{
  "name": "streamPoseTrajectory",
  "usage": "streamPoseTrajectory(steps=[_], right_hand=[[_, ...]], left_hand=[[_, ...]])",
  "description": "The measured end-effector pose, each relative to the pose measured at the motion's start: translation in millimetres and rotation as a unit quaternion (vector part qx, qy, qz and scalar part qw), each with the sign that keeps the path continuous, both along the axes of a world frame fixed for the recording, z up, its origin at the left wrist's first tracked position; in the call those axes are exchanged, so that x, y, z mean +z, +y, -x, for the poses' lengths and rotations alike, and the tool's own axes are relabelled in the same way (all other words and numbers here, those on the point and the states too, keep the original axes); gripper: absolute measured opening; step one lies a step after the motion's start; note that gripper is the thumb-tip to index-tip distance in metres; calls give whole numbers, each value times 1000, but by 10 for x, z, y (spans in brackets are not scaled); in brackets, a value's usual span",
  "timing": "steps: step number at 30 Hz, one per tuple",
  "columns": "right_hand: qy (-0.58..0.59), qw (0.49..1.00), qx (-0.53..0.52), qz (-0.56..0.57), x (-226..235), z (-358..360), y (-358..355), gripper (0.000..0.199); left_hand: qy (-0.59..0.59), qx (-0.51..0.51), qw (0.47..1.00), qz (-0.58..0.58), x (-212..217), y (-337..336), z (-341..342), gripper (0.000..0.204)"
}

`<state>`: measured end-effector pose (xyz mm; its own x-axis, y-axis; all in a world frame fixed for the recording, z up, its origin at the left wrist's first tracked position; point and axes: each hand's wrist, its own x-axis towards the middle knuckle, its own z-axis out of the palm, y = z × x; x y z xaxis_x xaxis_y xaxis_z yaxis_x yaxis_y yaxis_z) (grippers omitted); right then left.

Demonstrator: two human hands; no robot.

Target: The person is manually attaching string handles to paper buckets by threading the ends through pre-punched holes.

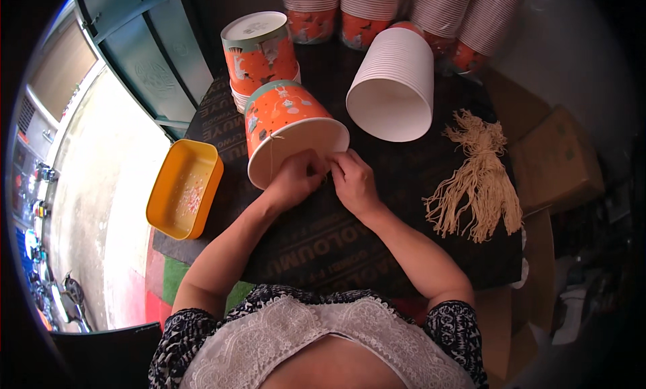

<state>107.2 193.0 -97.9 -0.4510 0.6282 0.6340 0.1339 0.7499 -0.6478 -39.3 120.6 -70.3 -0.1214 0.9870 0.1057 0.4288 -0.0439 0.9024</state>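
Note:
An orange paper bucket (286,110) with a green base band and printed figures lies tilted on its side, its white mouth facing me. A beige cord (272,157) comes through its left side and hangs across the mouth. My left hand (296,179) is closed at the mouth's lower edge, fingertips curled together. At the right of the rim, my right hand (353,184) pinches close to the left fingertips. What lies between the fingers of either hand is too small to make out. A bundle of beige cords (479,180) rests on the table to the right.
A yellow plastic tub (165,197) with small bits inside stands at the table's left edge. Behind are an upside-down orange bucket stack (259,62), a lying white stack (397,86) and several wrapped stacks (370,2). Cardboard boxes (558,163) stand right of the dark table (316,251).

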Motion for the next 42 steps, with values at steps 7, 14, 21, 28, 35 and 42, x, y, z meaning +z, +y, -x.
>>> streamPoseTrajectory(steps=[7, 14, 21, 28, 35, 42], right_hand=[[-23, 999, -29, 0, 19, 8, -46, 12], [-49, 998, -38, -10, 16, 5, -54, 16], [-34, 999, -22, -12, 13, 10, -57, 21], [-49, 998, -19, 30, -4, -19, -14, 18], [-53, 997, 18, 59, 27, -61, 35, 20], [-56, 995, 52, 70, 16, -61, 65, 17]], left_hand=[[98, 18, 991, -94, 0, -21, -80, 10], [184, 49, 967, -167, -87, 21, -118, 12], [276, 59, 947, -150, -251, -5, -64, 12], [313, 58, 930, -182, -267, -19, -81, 11], [304, 37, 934, -182, -239, -14, -59, 14], [310, 23, 929, -203, -258, -15, -46, 16]])
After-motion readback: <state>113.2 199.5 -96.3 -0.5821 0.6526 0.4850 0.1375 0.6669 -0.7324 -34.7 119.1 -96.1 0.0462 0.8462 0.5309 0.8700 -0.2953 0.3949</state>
